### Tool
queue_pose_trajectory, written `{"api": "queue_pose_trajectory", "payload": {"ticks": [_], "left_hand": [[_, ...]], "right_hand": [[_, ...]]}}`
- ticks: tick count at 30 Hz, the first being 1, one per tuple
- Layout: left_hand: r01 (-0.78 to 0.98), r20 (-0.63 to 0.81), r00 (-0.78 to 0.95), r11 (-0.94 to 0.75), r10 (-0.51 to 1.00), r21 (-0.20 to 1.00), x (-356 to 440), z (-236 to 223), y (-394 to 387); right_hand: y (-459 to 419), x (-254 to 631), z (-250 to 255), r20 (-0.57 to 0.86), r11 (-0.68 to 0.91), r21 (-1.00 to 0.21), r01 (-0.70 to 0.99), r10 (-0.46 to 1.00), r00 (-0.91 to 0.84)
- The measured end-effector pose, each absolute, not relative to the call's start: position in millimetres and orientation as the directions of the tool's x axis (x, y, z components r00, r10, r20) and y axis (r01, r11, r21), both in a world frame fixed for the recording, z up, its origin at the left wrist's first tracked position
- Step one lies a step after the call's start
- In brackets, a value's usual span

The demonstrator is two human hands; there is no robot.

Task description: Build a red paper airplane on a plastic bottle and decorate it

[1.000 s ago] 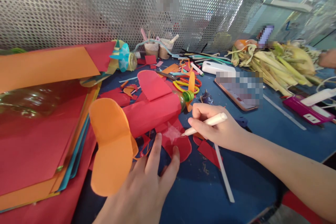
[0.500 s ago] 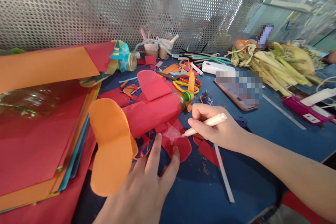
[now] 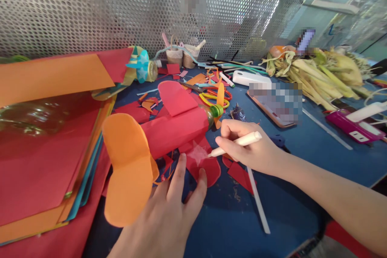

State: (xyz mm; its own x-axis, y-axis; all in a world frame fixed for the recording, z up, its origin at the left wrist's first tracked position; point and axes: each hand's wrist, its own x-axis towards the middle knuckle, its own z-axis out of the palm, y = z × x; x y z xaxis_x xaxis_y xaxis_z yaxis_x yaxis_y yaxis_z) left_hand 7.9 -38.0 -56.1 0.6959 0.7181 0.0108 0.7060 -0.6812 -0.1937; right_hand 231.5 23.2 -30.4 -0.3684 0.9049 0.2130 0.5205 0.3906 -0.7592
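My right hand (image 3: 248, 145) grips a white marker (image 3: 236, 144), its tip touching the right side of a pale star (image 3: 198, 152). The star lies on a red paper wing (image 3: 211, 171) that sticks out from a bottle wrapped in red paper (image 3: 178, 129). My left hand (image 3: 172, 205) is spread, with fingertips resting on the wing's near edge. The bottle lies on its side, its green-ringed neck (image 3: 216, 111) pointing right. Another red wing (image 3: 177, 96) stands up on top, and orange paper fins (image 3: 128, 169) are at its left end.
Stacked coloured paper (image 3: 45, 169) covers the left, with a clear plastic bottle (image 3: 33, 119) on it. Behind the wrapped bottle lie scissors (image 3: 213, 98) and paper scraps. A phone (image 3: 273, 107), a purple box (image 3: 353, 125) and corn husks (image 3: 314, 74) sit to the right; a perforated metal panel (image 3: 105, 8) stands behind.
The marker tip has shifted very slightly to the left along the star's right side. My left hand stays in the same spot.
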Motion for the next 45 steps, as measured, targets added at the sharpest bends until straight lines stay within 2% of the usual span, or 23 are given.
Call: {"api": "queue_pose_trajectory", "payload": {"ticks": [12, 45], "left_hand": [[0.658, 0.049, 0.741, -0.711, 0.669, -0.247, 8.2, -52.7, -37.4], [0.668, 0.078, 0.736, -0.703, 0.672, -0.244, 6.9, -55.4, -38.9]], "right_hand": [[23.6, 232.2, -32.8, 0.214, 0.41, -0.782, 0.469, 0.884, -0.415], [24.2, 232.5, -30.0, 0.247, 0.423, -0.739, 0.524, 0.894, -0.374]]}}
